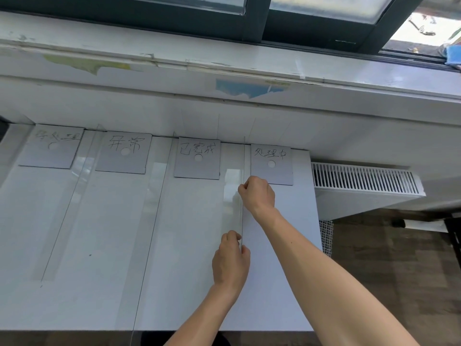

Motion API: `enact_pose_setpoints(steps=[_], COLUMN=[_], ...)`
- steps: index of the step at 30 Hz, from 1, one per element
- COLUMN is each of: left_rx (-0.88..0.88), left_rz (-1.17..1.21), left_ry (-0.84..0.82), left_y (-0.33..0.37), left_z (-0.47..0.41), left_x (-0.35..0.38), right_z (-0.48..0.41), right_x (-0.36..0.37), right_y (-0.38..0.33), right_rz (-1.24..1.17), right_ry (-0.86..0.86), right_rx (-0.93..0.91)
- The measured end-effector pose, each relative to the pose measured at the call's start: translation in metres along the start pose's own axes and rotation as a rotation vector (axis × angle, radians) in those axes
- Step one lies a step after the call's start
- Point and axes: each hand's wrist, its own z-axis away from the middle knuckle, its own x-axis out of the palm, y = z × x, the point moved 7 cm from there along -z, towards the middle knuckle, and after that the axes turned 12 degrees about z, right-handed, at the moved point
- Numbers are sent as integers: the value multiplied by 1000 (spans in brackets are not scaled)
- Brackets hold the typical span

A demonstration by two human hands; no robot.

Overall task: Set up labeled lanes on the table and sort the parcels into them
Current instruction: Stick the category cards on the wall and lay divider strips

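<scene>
At the upper left of the frame, a pale grey square cardboard label card (51, 146) with faint handwriting and a round hole lies flat at the far edge of the glossy white table (99, 283). Just right of it a thin dark lane line (59, 221) runs down the tabletop toward the near edge, with a strip of glare beside it. Next comes a second grey label card (123, 152) with darker characters, then a second lane line (152, 233) slanting down to the bottom of the frame. A third grey label card (197, 158) sits a little left of centre.

Right of that, a thin strand (241, 216) stretches straight down from the table's far edge. It may be thread or the edge of clear tape; the glare makes it hard to tell. At lower centre the left hand (230, 260) pinches the strand between thumb and curled fingers. Higher up, the right hand (257, 193) is closed into a fist on the same strand, right at the lower left corner of a fourth grey label card (272, 163). Both bare forearms rise from the bottom edge.

Beyond the table's right edge a white slatted radiator grille (361, 178) sits against the wall, with brown wood floor (399, 270) at the lower right. A dark-framed window (257, 21) spans the top.
</scene>
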Motion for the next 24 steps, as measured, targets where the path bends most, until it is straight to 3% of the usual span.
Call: enact_pose_setpoints(steps=[8, 11, 18, 24], left_rx=[7, 49, 247, 196], left_rz=[-27, 63, 246, 87], left_ry=[-24, 60, 516, 714], left_y=[0, 10, 17, -48], left_z=[-3, -11, -64, -73], left_x=[0, -28, -214, -376], right_z=[1, 0, -5, 15], right_x=[-1, -9, -91, -105], right_y=[1, 4, -31, -154], right_rz=[-27, -88, -229, -213], right_ry=[6, 21, 354, 367], right_rx=[23, 55, 4, -217])
